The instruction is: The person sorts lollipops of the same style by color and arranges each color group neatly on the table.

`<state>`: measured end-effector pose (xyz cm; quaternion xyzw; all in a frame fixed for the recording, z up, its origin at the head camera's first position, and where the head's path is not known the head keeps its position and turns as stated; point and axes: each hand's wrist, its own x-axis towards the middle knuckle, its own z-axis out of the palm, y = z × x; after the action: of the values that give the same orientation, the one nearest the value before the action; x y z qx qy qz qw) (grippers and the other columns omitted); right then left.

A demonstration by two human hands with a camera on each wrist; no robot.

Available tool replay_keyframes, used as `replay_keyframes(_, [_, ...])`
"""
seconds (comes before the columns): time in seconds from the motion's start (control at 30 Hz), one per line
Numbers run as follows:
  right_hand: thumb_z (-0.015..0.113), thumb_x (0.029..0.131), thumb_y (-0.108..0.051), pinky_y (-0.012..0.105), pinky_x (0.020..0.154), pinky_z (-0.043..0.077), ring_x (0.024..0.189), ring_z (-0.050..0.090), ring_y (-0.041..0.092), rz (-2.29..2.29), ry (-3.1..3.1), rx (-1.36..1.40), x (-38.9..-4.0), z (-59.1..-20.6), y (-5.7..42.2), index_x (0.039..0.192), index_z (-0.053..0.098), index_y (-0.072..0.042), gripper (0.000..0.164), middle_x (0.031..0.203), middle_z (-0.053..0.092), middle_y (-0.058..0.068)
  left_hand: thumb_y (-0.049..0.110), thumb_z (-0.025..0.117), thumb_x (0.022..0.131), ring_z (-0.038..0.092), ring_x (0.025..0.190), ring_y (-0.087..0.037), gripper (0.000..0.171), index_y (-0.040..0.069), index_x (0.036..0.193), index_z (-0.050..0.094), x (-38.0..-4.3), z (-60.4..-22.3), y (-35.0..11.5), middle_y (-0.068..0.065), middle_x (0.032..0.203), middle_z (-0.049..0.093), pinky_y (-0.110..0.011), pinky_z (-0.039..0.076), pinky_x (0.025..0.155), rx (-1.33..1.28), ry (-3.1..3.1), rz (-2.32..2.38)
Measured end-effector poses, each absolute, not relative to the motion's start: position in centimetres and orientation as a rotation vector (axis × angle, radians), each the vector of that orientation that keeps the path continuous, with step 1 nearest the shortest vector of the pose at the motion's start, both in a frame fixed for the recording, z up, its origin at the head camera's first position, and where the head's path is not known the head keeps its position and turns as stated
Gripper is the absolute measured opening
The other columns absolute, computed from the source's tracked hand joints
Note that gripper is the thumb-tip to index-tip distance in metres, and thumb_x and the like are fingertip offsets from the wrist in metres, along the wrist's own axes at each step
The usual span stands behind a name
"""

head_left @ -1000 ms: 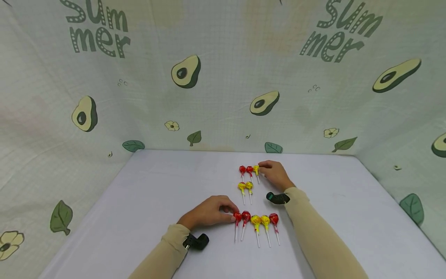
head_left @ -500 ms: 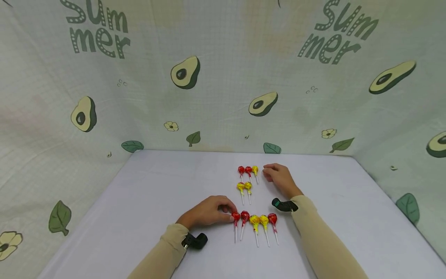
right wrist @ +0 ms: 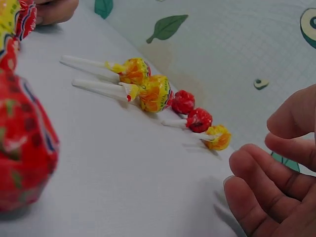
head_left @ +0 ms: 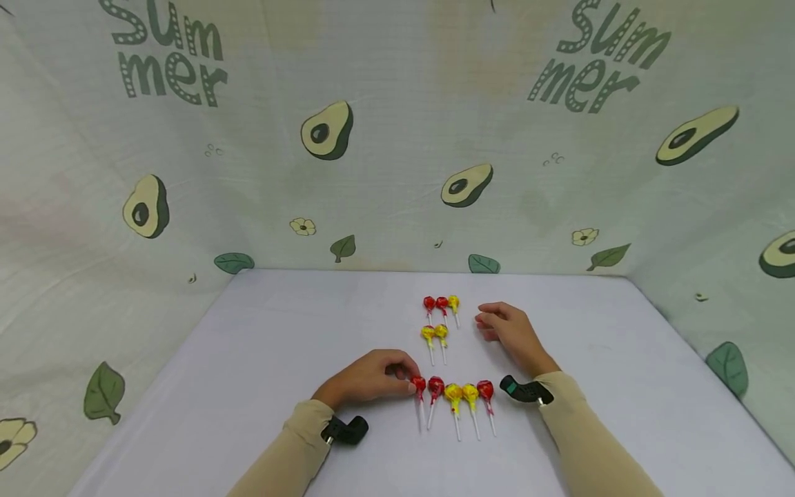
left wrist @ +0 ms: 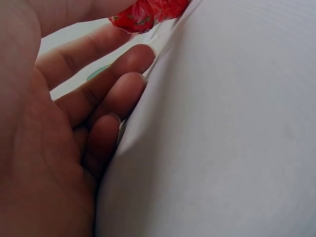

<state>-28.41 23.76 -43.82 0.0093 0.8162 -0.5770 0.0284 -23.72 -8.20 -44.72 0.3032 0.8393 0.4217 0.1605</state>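
Observation:
My left hand (head_left: 374,376) pinches the head of a red lollipop (head_left: 419,384) at the left end of the near row; the left wrist view shows its red wrapper (left wrist: 148,15) by the thumb and index finger. Beside it lie another red lollipop (head_left: 436,386), two yellow lollipops (head_left: 453,393) and a red one (head_left: 486,391). My right hand (head_left: 514,337) is over the table with loosely bent fingers and nothing in them. Left of it, the back row has two red lollipops (head_left: 442,302) and a yellow lollipop (head_left: 454,302).
Two more yellow lollipops (head_left: 428,333) lie between the near and back rows, sticks toward me. All rest on a white table (head_left: 298,324). Behind it hangs a pale cloth (head_left: 385,138) printed with avocados and leaves.
My right hand has drawn away from the yellow lollipop in the back row, moving right and toward me. The left hand keeps its place at the red lollipop.

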Motion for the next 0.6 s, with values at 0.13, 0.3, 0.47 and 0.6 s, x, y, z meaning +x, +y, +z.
replay_keyframes(0.13, [0.054, 0.104, -0.03, 0.029, 0.083, 0.055, 0.108, 0.062, 0.029, -1.772, 2.53, 0.004, -27.0, -43.6, 23.9, 0.135, 0.055, 0.0, 0.043, 0.123, 0.064, 0.018, 0.033, 0.075, 0.09, 0.057, 0.091, -0.011, 0.014, 0.034, 0.103, 0.069, -23.8, -45.0, -8.2, 0.012, 0.096, 0.065, -0.029, 0.047, 0.08, 0.861, 2.391, 1.237])
replay_keyframes(0.3, [0.056, 0.104, -0.03, 0.028, 0.082, 0.054, 0.099, 0.062, 0.027, -1.703, 2.546, -0.041, -25.0, -43.6, 24.2, 0.13, 0.06, 0.0, 0.04, 0.118, 0.066, 0.015, 0.032, 0.074, 0.09, 0.06, 0.091, -0.011, 0.013, 0.032, 0.103, 0.069, -23.9, -45.1, -8.2, 0.012, 0.096, 0.067, -0.029, 0.049, 0.082, 0.809, 2.376, 1.286])
replay_keyframes(0.47, [0.058, 0.103, -0.028, 0.027, 0.08, 0.054, 0.094, 0.063, 0.024, -1.652, 2.573, -0.071, -23.6, -44.0, 24.7, 0.124, 0.064, -0.001, 0.035, 0.111, 0.067, 0.012, 0.031, 0.073, 0.091, 0.064, 0.092, -0.011, 0.013, 0.029, 0.103, 0.069, -23.8, -45.1, -8.2, 0.011, 0.097, 0.07, -0.031, 0.05, 0.084, 0.757, 2.359, 1.337])
replay_keyframes(0.6, [0.059, 0.102, -0.024, 0.027, 0.079, 0.054, 0.092, 0.063, 0.024, -1.648, 2.577, -0.061, -22.8, -44.1, 24.9, 0.122, 0.065, -0.001, 0.031, 0.11, 0.068, 0.012, 0.03, 0.073, 0.092, 0.064, 0.092, -0.011, 0.013, 0.029, 0.103, 0.068, -23.8, -45.1, -8.2, 0.012, 0.098, 0.07, -0.031, 0.05, 0.085, 0.754, 2.36, 1.351])
